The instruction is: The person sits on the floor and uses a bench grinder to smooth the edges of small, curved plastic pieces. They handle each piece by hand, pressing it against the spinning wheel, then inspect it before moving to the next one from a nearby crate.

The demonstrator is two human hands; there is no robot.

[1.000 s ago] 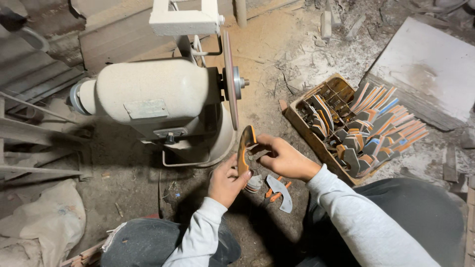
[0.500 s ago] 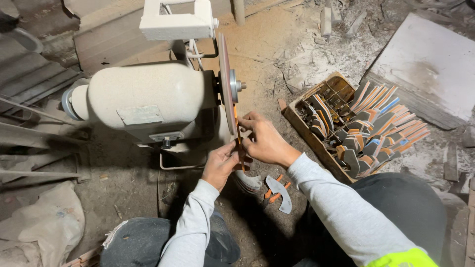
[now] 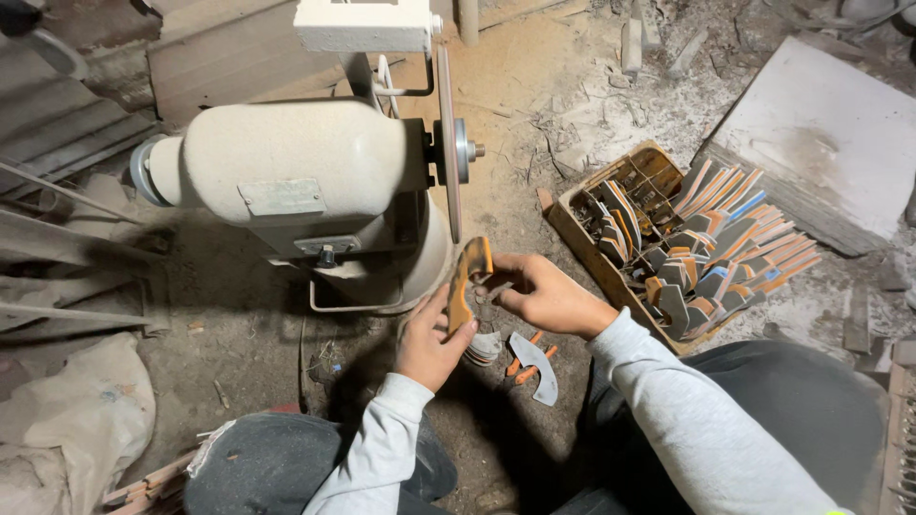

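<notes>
From above, the person sits low on a dirt floor (image 3: 534, 114) strewn with dust, chips and scraps of wood. A cream-coloured bench grinder (image 3: 305, 172) stands in front of them, its thin disc (image 3: 448, 143) edge-on, with a pale box (image 3: 367, 24) mounted above it. Both hands meet just below the disc. The left hand (image 3: 429, 339) clasps the lower end of an orange-brown curved handle piece (image 3: 465, 281), fingers wrapped round it, and the right hand (image 3: 539, 291) pinches its upper end from the other side; the piece stands nearly upright, close under the disc's rim, though I cannot tell whether it touches. On the ground between the knees lie a curved grey blade (image 3: 539, 367) and a few orange bits (image 3: 523, 360). To the right, a wooden crate (image 3: 572, 224) with compartments holds many flat handle blanks (image 3: 716, 238) in orange, grey and blue, fanned out on edge. Beyond it rests a pale flat board (image 3: 821, 143). At the left lie metal bars (image 3: 57, 219) and a crumpled sack (image 3: 67, 420).
</notes>
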